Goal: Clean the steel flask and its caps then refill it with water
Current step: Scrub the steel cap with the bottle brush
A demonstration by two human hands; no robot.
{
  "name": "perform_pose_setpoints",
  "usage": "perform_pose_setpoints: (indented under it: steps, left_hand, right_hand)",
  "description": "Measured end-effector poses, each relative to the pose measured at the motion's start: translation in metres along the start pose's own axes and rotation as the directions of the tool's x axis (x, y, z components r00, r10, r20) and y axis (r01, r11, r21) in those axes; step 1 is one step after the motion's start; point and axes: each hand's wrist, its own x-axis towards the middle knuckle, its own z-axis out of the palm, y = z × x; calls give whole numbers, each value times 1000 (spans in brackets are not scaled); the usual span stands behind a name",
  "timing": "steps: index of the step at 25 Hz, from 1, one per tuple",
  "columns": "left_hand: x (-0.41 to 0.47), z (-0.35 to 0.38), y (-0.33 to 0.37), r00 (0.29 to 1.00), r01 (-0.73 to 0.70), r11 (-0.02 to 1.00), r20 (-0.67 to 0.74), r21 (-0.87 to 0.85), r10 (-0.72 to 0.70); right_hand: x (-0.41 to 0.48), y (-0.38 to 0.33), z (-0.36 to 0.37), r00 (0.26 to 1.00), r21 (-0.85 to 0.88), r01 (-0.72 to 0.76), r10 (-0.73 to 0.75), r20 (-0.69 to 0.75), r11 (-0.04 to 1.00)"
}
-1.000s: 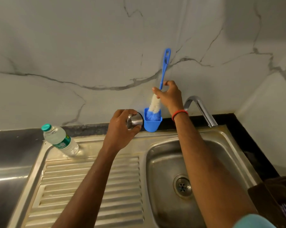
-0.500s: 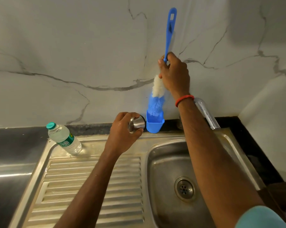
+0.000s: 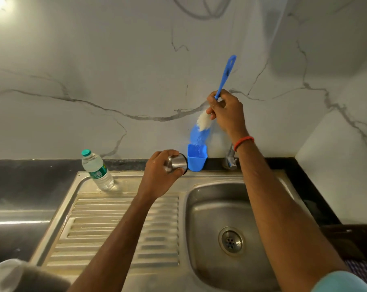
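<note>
Just left of the blue holder [image 3: 196,159], the steel vessel [image 3: 177,163] (flask or cap: the hand hides too much to tell) sits in the left hand [image 3: 159,175], fingers curled round it. Its long axis is roughly level, pointing toward the holder. Above the holder, the right hand [image 3: 225,111] grips the bottle brush [image 3: 202,123] by its handle, bristles down, tip blurred near the holder mouth. The brush likely has to travel down and left to the vessel's holder-side end. Holder contents are not visible. Farther left stands a capped plastic bottle [image 3: 97,171] holding clear liquid.
</note>
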Motion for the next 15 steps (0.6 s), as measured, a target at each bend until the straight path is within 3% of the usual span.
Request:
perform_pose_setpoints:
  steps: [3,6,11,15]
  left_hand:
    - [-14,2,12,989,149,966,24,-210,-147]
    - [-29,8,20,954,296,858,80,-420,-289]
    - [-46,16,33,920,372,738,117,-564,-374]
    - [-52,20,39,897,405,688,116,-602,-426]
  right_hand:
    - [-33,-22,-32,992,197,-62,38,123,978]
    - [-75,-36,-61,945,404,-178,41,326,897]
    - [-123,-27,-69,916,390,-353,230,328,850]
    - [-168,2,-75,891,337,-370,228,393,866]
